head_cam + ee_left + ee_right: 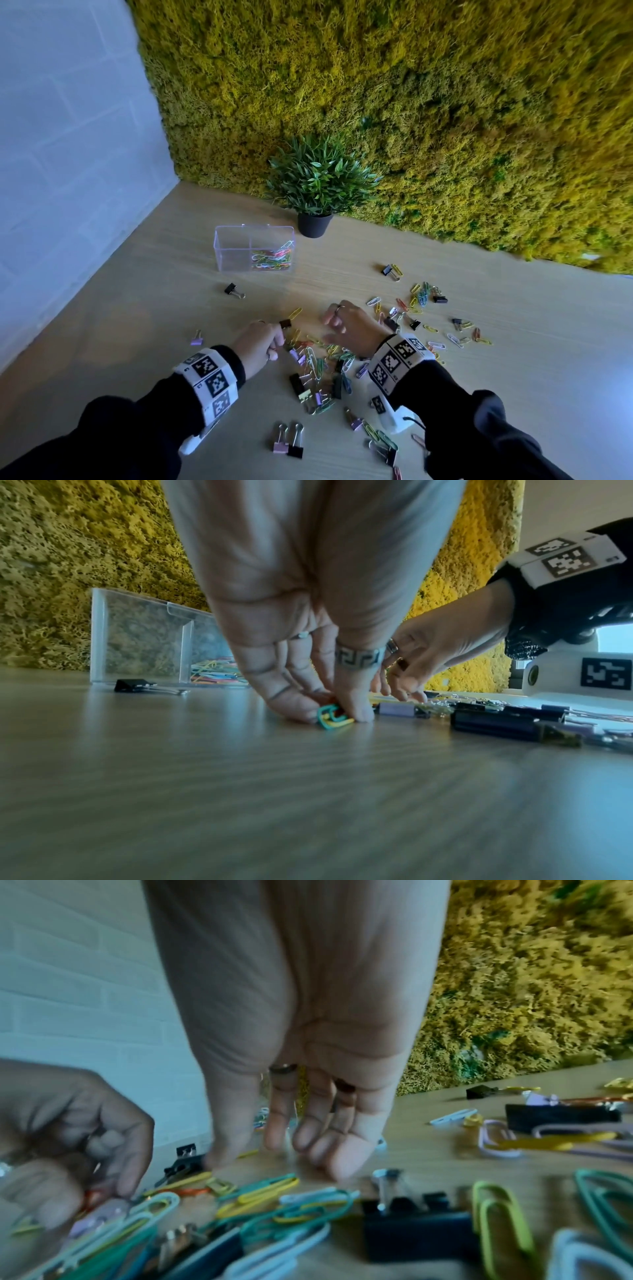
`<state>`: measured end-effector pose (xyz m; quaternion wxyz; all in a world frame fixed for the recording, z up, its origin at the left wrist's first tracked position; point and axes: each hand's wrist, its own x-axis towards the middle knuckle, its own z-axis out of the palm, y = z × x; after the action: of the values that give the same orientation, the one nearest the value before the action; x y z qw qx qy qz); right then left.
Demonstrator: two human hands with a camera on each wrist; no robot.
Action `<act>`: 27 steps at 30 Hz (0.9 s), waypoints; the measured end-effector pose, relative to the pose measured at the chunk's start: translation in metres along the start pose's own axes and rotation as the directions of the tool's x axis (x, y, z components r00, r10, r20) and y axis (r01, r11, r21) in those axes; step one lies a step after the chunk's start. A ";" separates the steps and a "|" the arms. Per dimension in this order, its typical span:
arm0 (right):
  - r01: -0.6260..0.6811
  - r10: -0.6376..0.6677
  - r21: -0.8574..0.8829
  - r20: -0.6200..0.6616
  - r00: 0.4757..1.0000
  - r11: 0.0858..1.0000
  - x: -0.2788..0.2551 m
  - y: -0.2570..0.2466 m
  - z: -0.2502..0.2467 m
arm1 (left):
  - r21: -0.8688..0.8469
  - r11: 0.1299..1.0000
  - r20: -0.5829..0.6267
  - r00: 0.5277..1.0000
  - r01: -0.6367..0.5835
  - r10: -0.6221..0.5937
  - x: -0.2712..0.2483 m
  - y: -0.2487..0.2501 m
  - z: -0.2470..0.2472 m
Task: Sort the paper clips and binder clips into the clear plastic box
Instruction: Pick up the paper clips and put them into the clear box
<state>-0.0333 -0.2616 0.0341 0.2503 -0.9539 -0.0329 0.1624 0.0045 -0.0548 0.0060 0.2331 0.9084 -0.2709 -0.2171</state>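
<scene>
Left hand [308, 669] pinches teal and yellow paper clips [334, 719]; right hand [346, 325] loose, empty (hovering). Clear plastic box [253, 251] lies ahead-left, nearer the left hand.

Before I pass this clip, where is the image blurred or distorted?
Head view: moss wall smeared, table edges bowed by the wide lens. Left wrist view: sharp at the pinched paper clips, foreground table streaked. Right wrist view: right hand and near paper clips soft.
</scene>
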 end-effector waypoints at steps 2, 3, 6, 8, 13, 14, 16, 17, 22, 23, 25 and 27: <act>-0.033 0.031 0.024 0.065 0.997 0.999 -0.003 0.003 0.001 | 0.009 1.000 0.011 1.000 0.007 -0.007 -0.002 -0.002 0.000; -0.034 0.032 0.017 0.092 0.995 0.999 -0.005 0.002 0.002 | 0.007 1.000 0.021 1.000 0.014 -0.014 -0.003 -0.002 0.000; -0.013 0.012 0.006 0.145 0.989 1.000 -0.010 -0.005 0.006 | -0.034 0.999 0.040 0.999 0.036 -0.035 -0.005 -0.005 -0.001; -0.018 0.016 0.018 0.123 0.992 1.000 -0.012 -0.008 0.011 | -0.190 0.978 0.085 0.994 0.083 -0.068 -0.004 -0.007 -0.007; -0.005 0.001 0.075 0.047 0.999 0.997 -0.011 -0.007 0.020 | -0.798 0.535 0.239 0.961 0.278 -0.142 -0.002 0.010 -0.028; -0.001 -0.002 0.075 0.042 0.999 0.997 -0.011 -0.007 0.019 | -0.809 0.517 0.245 0.960 0.281 -0.137 0.000 0.014 -0.028; -0.007 0.004 0.062 0.047 0.999 0.998 -0.009 -0.006 0.019 | -0.681 0.700 0.178 0.976 0.214 -0.124 0.008 0.024 -0.026; -0.006 0.004 0.045 0.044 0.999 0.999 -0.009 -0.006 0.018 | -0.536 0.832 0.120 0.988 0.144 -0.094 0.012 0.029 -0.023; -0.026 0.027 -0.034 0.032 0.999 0.999 -0.017 -0.008 0.016 | 0.127 0.974 0.038 0.982 -0.187 0.184 0.023 0.040 -0.006; -0.062 0.064 -0.048 0.033 0.997 0.997 -0.018 -0.007 0.016 | 0.219 0.953 0.064 0.978 -0.210 0.200 0.024 0.040 -0.004; -0.136 0.140 -0.068 0.054 0.989 0.988 -0.021 -0.004 0.018 | 0.324 0.917 0.084 0.972 -0.234 0.219 0.028 0.041 -0.002; -0.181 0.185 -0.074 0.051 0.981 0.981 -0.023 -0.001 0.023 | 0.386 0.884 0.105 0.965 -0.264 0.242 0.032 0.044 -0.004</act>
<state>-0.0629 -0.2532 0.0230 0.2004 -0.9559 0.0423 0.2108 0.0132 -0.1049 0.0240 0.0631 0.8874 -0.4315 -0.1497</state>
